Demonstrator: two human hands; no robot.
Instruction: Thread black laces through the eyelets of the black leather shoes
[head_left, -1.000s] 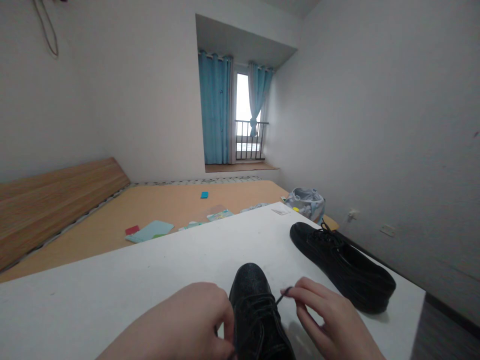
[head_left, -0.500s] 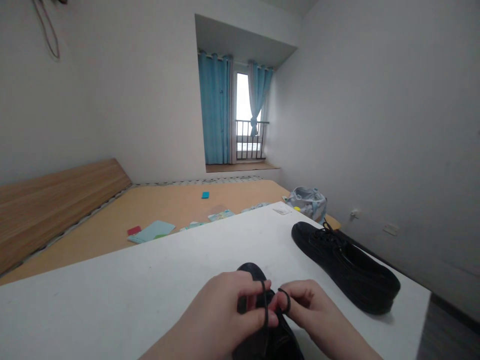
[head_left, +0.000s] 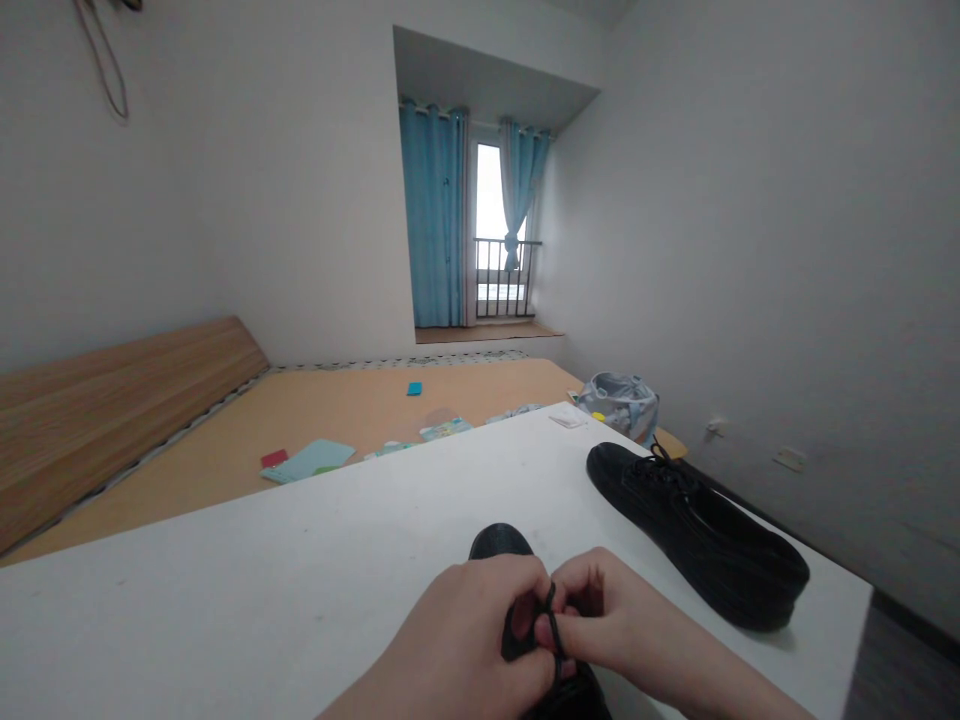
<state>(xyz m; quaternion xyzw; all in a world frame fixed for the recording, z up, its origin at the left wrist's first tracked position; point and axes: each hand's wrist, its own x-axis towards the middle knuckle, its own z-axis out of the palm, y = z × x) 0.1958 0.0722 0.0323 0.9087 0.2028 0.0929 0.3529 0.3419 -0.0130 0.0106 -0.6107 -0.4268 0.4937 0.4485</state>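
Observation:
A black lace-up shoe (head_left: 495, 542) stands on the white table (head_left: 300, 560) right in front of me, mostly hidden under my hands; only its toe shows. My left hand (head_left: 472, 640) and my right hand (head_left: 607, 625) meet above the shoe, fingers pinched on its black lace (head_left: 553, 620), which loops between the fingertips. A second black shoe (head_left: 697, 530) lies to the right on the table, its laces tied, untouched.
The table's right edge drops off past the second shoe. Behind the table lies a bare wooden bed platform (head_left: 315, 410) with scattered cards and papers (head_left: 307, 460) and a pale bag (head_left: 622, 400). Blue curtains (head_left: 435, 220) frame a window at the back.
My hands came together over the near shoe: a second ago they were apart on either side of it, each holding a lace end; now they pinch the lace loops close together.

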